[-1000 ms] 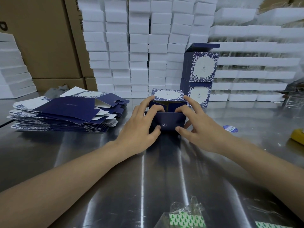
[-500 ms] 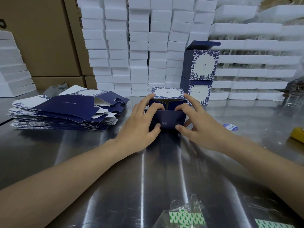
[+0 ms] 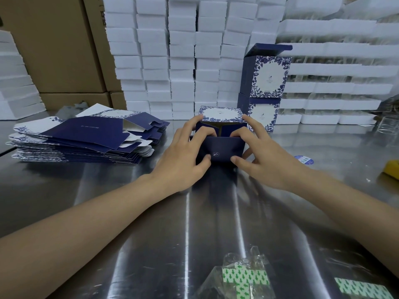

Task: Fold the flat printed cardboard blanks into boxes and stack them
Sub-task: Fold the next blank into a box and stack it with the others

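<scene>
Navy-blue floral-printed cardboard box (image 3: 222, 148), half-formed, sits on the steel counter (image 3: 129, 212) between both hands. Left hand (image 3: 183, 162) and right hand (image 3: 266, 165) grip it. The fingers (image 3: 204, 133) curl onto the inner flaps and the thumbs press the front flap. That flap runs crosswise, equally near both hands, and judged ready for tucking.

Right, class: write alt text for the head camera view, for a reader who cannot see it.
A left hand and right hand grip an unfinished navy box on a steel table, fingers curled over its flaps. Flat blanks lie piled to the left, two folded boxes stacked behind.
</scene>
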Demonstrator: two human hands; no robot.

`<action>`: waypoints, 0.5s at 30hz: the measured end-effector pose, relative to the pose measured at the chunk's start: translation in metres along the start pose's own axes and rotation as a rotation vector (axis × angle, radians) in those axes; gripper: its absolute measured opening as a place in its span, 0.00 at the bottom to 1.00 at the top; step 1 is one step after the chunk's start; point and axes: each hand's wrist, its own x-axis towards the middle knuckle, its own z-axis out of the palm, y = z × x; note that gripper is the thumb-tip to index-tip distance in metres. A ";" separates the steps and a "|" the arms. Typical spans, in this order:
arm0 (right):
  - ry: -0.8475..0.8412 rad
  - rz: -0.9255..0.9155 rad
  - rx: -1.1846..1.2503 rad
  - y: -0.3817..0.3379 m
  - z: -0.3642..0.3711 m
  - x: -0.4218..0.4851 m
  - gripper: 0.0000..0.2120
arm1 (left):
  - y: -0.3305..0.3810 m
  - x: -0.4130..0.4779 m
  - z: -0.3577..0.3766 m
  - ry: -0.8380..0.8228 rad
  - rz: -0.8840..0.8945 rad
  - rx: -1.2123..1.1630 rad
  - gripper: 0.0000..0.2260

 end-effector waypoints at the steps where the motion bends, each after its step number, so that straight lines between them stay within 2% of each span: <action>1: -0.003 0.003 0.002 0.000 0.000 0.000 0.18 | 0.000 0.000 0.000 -0.001 0.001 0.000 0.20; 15: -0.006 0.021 -0.015 0.000 0.000 0.000 0.18 | 0.000 0.001 0.000 0.002 -0.007 -0.014 0.20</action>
